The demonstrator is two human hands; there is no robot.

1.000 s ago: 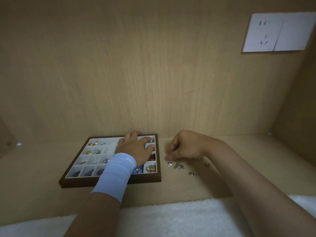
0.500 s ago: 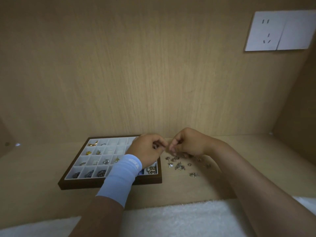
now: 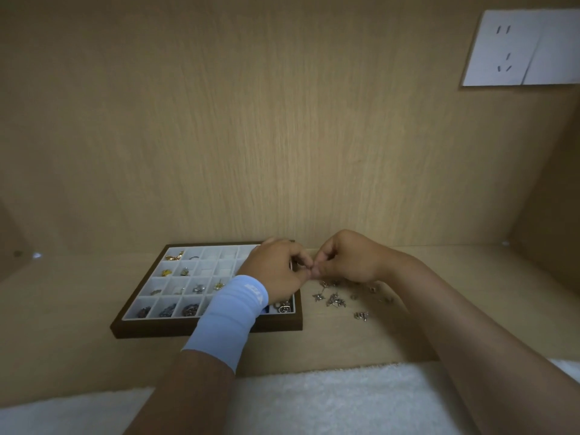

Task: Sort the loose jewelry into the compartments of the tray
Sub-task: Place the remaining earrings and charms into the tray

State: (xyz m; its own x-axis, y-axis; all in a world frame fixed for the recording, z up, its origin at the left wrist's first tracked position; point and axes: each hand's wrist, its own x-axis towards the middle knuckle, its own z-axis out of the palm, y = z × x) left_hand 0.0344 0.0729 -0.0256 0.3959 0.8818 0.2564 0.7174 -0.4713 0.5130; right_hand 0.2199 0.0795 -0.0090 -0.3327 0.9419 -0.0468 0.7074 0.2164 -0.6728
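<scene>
A dark wooden tray point(image 3: 207, 328) with white compartments lies on the shelf at the left; several compartments hold gold, silver and dark pieces. Loose silver jewelry point(image 3: 335, 300) is scattered on the shelf just right of the tray. My left hand point(image 3: 276, 271), with a light blue wrist sleeve, hovers over the tray's right side. My right hand point(image 3: 348, 262) is above the loose pile. Both hands' fingertips are pinched together and meet over the tray's right edge, on a small piece too tiny to make out.
A wooden back wall rises right behind the tray, and side walls close in left and right. A white socket plate point(image 3: 521, 48) is on the wall at upper right. White fluffy fabric point(image 3: 329, 400) lies along the shelf's front edge.
My left hand lifted off the tray and moved right; my right hand rose from the pile. Their fingertips now meet over the tray's right edge.
</scene>
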